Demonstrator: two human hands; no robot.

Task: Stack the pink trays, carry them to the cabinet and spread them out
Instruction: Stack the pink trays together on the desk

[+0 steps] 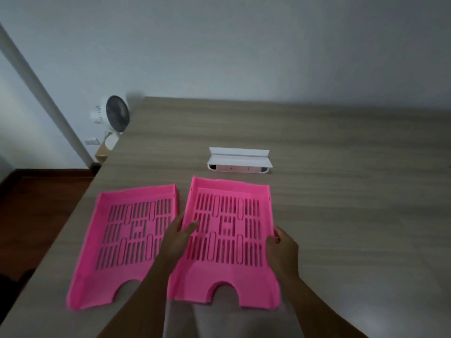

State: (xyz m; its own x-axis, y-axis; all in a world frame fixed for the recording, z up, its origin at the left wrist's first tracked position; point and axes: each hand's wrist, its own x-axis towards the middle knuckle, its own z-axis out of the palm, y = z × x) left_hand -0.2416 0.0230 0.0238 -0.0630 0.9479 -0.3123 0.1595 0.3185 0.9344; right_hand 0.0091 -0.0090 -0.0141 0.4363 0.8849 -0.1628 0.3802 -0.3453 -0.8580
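Note:
Two slotted pink trays are near the front of the wooden table point(341, 215), side by side. The left pink tray point(117, 242) lies flat near the table's left edge with nothing touching it. The right pink tray point(227, 269) looks like more than one tray nested together, though I cannot tell how many. My left hand point(177, 240) grips its left wall, thumb inside. My right hand point(283, 247) grips its right wall. Both forearms reach in from below.
A white open box point(238, 160) sits on the table just behind the right tray. A small white fan point(113, 114) stands off the table's far left corner by the wall. Dark wooden floor point(41, 211) lies to the left.

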